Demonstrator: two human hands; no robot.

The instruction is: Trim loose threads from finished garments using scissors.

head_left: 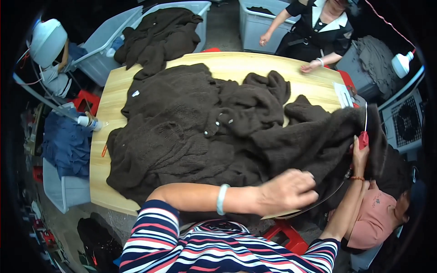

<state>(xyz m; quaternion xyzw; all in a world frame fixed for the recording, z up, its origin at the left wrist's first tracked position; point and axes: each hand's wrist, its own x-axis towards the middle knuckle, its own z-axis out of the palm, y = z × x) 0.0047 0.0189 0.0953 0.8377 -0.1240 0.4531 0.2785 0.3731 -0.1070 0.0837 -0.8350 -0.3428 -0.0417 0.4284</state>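
My right hand (360, 155) reaches out to the right, closed around the red handle of a tool with a long, thin, pale shaft (366, 119). The tool's exact kind cannot be made out. Its shaft lies against dark brown knitted fabric (318, 139), which drapes over the table's right side around that hand. In front of my body, my left hand (289, 193) hovers over the near edge of the fabric. Its fingers are curled in and slightly blurred, so what they hold, if anything, is hidden. A heap of brown knitted garments (168, 127) spreads across the table.
Under the heap is a pale wooden table (101, 170). A white bottle (89, 123) and an orange-red tool (104, 150) lie at its left edge. Grey bins (107, 38) stand behind. A co-worker (318, 32) is opposite; another in pink (375, 214) sits at right. A red stool (291, 239) stands nearby.
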